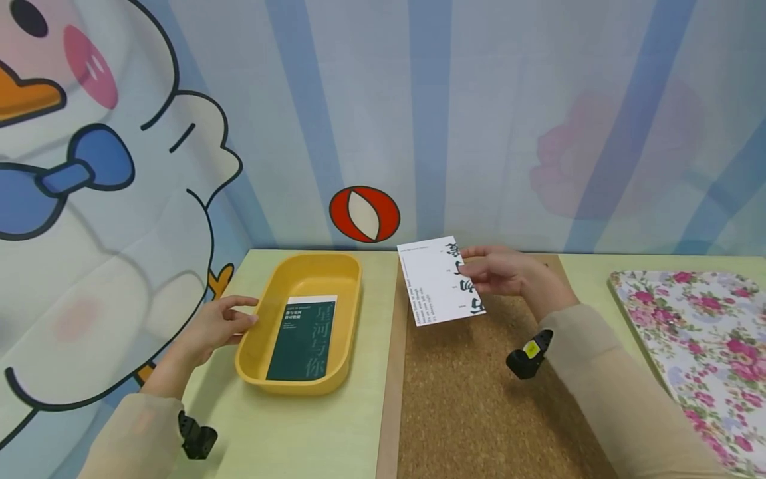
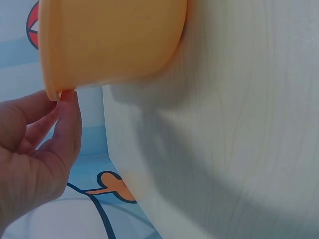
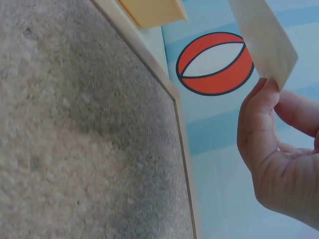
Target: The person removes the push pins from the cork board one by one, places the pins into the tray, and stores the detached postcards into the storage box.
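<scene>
My right hand (image 1: 499, 271) pinches a white card (image 1: 433, 283) by its right edge, holding it above the cork board (image 1: 467, 392). The card carries black brush-style characters and small print; in the right wrist view the thumb and fingers grip the card (image 3: 269, 45) at its lower end. At the left, my left hand (image 1: 218, 326) pinches the rim of a yellow tray (image 1: 248, 369), and the left wrist view shows the fingertips (image 2: 69, 99) on that rim. Inside the tray lies a dark green card (image 1: 301, 340) with pale print and a white top strip.
A floral-patterned board (image 1: 700, 346) lies at the right of the pale wooden table (image 1: 287, 439). Behind stands a wall covering (image 1: 491, 120) with blue stripes, a red and white ball and a cartoon duck. Both forearms wear a small black wrist camera (image 1: 529, 356).
</scene>
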{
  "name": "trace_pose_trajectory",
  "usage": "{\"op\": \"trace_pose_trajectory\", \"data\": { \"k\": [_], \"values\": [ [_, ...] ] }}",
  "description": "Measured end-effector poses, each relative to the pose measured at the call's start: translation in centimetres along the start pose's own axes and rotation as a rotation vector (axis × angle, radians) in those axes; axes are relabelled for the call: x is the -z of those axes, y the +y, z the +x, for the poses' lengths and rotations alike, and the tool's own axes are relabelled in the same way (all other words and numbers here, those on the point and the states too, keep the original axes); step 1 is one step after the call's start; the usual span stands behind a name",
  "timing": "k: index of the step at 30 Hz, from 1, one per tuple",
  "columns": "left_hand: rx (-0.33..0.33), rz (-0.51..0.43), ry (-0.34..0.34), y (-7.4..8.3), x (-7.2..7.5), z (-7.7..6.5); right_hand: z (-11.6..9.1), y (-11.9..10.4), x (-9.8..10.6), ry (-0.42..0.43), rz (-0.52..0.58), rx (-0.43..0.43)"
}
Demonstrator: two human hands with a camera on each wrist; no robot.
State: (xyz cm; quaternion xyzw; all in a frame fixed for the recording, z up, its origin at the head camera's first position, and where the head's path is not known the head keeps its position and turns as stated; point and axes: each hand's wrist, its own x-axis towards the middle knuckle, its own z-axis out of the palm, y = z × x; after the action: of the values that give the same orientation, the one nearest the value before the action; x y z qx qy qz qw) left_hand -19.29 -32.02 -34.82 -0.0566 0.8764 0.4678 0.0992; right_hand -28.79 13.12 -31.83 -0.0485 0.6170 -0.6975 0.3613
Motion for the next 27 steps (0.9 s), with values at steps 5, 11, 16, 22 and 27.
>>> {"op": "trace_pose_trajectory", "data": {
  "k": [5, 11, 16, 22, 27],
  "values": [
    [-0.005, -0.005, -0.003, -0.1, 0.0, 0.0, 0.5, 0.0, -0.6, 0.004, 0.003, -0.007],
    [0.002, -0.001, 0.005, -0.1, 0.0, 0.1, 1.1, 0.0, -1.3, 0.01, -0.002, -0.015],
    [0.008, -0.001, 0.007, -0.1, -0.1, 0.2, 1.5, 0.1, -1.8, 0.016, 0.0, -0.024],
    [0.004, -0.004, 0.005, -0.1, 0.0, 0.2, 2.2, 0.2, -2.5, -0.001, -0.01, -0.026],
    [0.01, 0.006, 0.0, -0.1, 0.0, 0.1, 2.8, 0.4, -3.2, -0.047, 0.001, -0.024]
  ]
}}
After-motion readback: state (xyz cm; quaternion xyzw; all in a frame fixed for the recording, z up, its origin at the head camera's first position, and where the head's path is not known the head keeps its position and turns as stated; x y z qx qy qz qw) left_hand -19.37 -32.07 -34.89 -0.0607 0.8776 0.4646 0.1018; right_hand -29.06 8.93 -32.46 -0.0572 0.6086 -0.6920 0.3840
